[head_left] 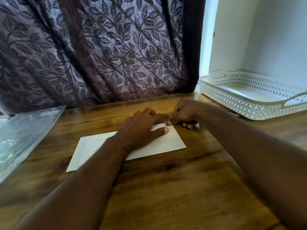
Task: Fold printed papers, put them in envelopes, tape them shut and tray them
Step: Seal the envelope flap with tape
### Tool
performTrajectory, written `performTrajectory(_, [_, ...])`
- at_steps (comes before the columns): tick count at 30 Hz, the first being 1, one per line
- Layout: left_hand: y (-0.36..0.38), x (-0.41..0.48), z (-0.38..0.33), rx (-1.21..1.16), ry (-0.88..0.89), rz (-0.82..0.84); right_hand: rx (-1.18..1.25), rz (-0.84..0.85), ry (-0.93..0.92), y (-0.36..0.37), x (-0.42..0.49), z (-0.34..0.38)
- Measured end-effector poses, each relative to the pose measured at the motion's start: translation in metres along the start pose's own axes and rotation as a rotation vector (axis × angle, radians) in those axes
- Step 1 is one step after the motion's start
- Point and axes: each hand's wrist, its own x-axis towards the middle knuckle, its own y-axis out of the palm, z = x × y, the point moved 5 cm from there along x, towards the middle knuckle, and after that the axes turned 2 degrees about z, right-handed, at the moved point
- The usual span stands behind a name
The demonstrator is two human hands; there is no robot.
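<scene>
A white envelope lies flat on the wooden table, its long side running left to right. My left hand rests on its right half, thumb and fingers stretched out and pressing it down. My right hand sits at the envelope's far right corner with its fingers curled. Its thumb and forefinger pinch the envelope's edge there, just beside my left fingertips. Whether a bit of clear tape is also between those fingers is too blurred to tell. A white lattice tray stands at the right.
A clear plastic sleeve lies at the table's left edge. A dark leaf-patterned curtain hangs right behind the table. The tray is in the back right corner against a white wall, and nothing shows on the part of its floor in view.
</scene>
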Motion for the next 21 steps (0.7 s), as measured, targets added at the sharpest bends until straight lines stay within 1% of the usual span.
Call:
performTrajectory(5, [-0.003,-0.002,0.001,0.000,0.026,-0.017,0.030,-0.033,0.010,0.000,0.003,-0.003])
performTrajectory(11, [-0.010,-0.009,0.001,0.015,0.086,-0.030,0.048,-0.027,0.022,-0.003,0.001,-0.004])
performTrajectory(15, [-0.013,-0.011,-0.007,0.114,0.180,-0.039,0.062,-0.023,0.023,-0.003,-0.001,-0.004])
performTrajectory(17, [-0.015,-0.012,-0.012,0.150,0.260,-0.079,0.067,-0.027,0.024,-0.003,-0.001,-0.004])
performTrajectory(19, [-0.016,-0.014,-0.014,0.159,0.334,-0.139,0.074,-0.025,0.024,-0.003,-0.001,-0.004])
performTrajectory(21, [-0.014,-0.014,-0.012,0.113,0.329,-0.145,0.078,-0.014,0.022,-0.003,-0.002,-0.004])
